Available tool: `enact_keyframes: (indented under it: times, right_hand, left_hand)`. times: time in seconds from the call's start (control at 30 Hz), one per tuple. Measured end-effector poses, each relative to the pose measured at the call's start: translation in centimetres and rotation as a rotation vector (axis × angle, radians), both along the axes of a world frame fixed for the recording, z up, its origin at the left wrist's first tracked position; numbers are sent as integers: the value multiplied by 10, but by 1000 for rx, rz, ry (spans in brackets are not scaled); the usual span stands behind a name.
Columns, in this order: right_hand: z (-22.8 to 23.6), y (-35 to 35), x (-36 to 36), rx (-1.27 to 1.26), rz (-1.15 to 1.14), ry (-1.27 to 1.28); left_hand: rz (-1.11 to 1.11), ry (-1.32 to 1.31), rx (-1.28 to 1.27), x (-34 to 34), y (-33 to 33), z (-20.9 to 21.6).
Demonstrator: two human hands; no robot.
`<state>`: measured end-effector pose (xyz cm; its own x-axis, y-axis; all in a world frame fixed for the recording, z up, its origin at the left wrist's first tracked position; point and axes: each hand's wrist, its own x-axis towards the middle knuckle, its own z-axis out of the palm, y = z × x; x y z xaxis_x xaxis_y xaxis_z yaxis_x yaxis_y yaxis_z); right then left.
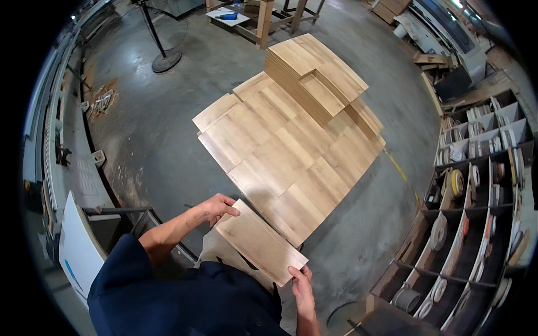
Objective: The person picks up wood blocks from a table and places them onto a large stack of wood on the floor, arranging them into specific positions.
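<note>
Between my hands, close to my body, is a rectangular wood-grain board (pixel 261 242). My left hand (pixel 217 208) grips its upper left corner, thumb on the top face. At the lower right end my right hand (pixel 301 280) pinches the edge, with the thumb on top and the fingers partly hidden beneath. Just beyond the board lies a broad layer of matching wood-grain panels (pixel 274 148), laid side by side. A taller stack of the same boards (pixel 319 73) rises from its far right part.
Shelving with rolls of edge banding (pixel 440 229) stands along the right. A long machine (pixel 73 151) runs down the left. Farther off are a black stand with a round base (pixel 166 61) and a wooden workbench (pixel 263 25) with a blue tool (pixel 226 17).
</note>
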<state>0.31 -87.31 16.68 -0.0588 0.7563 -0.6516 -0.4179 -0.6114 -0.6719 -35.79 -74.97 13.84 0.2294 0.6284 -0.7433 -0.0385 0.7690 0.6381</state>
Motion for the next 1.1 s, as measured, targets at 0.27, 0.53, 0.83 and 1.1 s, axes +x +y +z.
enact_keyframes:
  times: [0.27,0.53,0.83,1.1]
  right_hand:
    - [-25,43,108,-92,106,-45]
    - [-21,79,134,-108,229,-105]
    - [-10,136,94,-3,125,-88]
    - [-48,269,150,43,125,69]
  left_hand:
    - [222,14,-162,99,-16,-3]
    - [347,-43,-179,120,-36,-29]
    - [301,-125,-58,95,69,-19]
    - [278,-23,84,135,185,-22]
